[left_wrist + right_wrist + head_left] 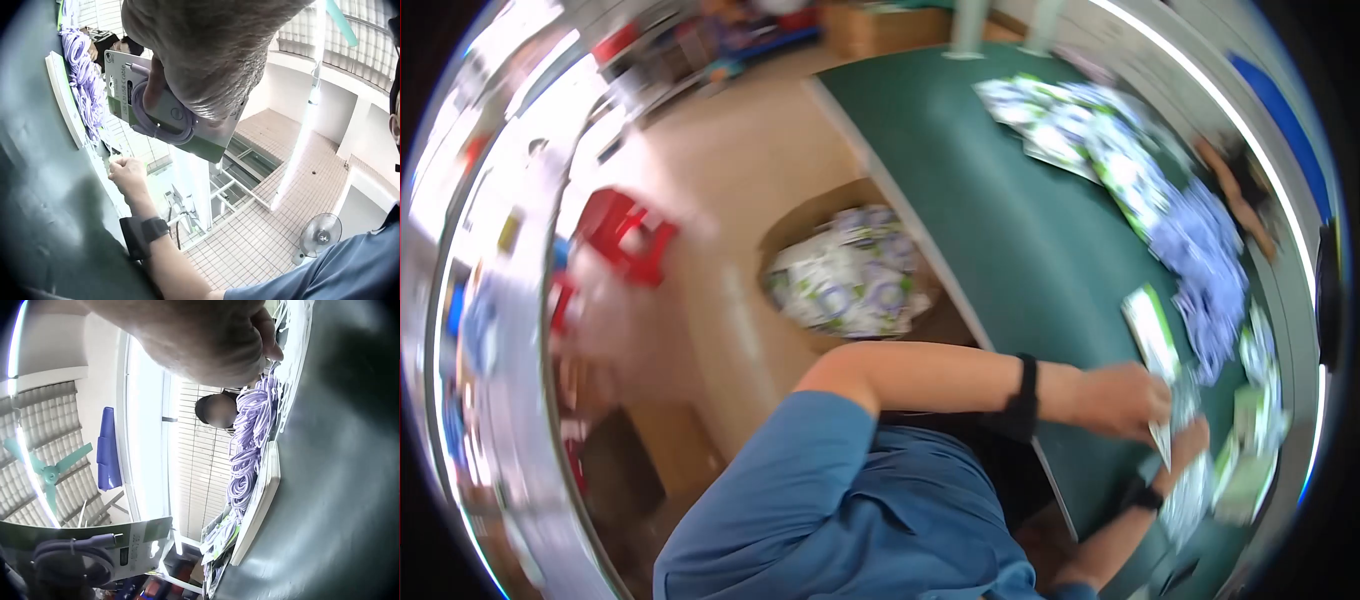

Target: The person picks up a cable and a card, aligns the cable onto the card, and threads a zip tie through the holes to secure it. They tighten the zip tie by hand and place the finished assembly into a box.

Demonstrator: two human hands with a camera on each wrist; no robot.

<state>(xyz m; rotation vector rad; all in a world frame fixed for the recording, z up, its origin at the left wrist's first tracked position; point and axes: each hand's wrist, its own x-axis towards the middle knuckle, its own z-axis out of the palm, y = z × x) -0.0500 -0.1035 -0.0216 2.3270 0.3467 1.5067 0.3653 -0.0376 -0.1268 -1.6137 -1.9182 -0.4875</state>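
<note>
My left hand (1122,400) grips a packaged USB cable (165,115), a lilac coil tied onto a white and green card; the card's face also shows in the right wrist view. Close beside it, my right hand (1187,445) bends its fingers onto clear plastic bags (1187,505) lying on the green table (960,190). In the left wrist view this right hand's fingertips are bunched at the bags. Just beyond both hands lies a stack of white and green cards (1152,330). Behind the stack is a heap of loose lilac cables (250,437).
More carded cables (1060,120) are piled toward the table's far end. A carton (775,235) full of packed cables stands on the floor beside the table edge. Green and white packs (1245,470) lie to the right. Another person's arm (1235,195) is across the table. A red stool (625,235) stands left.
</note>
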